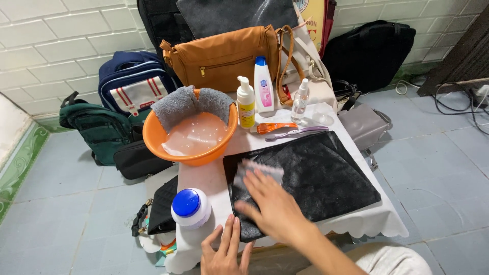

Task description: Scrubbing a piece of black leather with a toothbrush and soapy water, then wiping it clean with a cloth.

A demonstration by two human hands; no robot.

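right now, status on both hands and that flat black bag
Right hand pressing grey cloth onto flat black leather bag. Left hand flat at bag's near edge. White blue-capped jar beside it.

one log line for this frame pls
right hand: pressing grey cloth on black bag | left hand: flat at bag's near edge | orange basin: soapy water, behind-left
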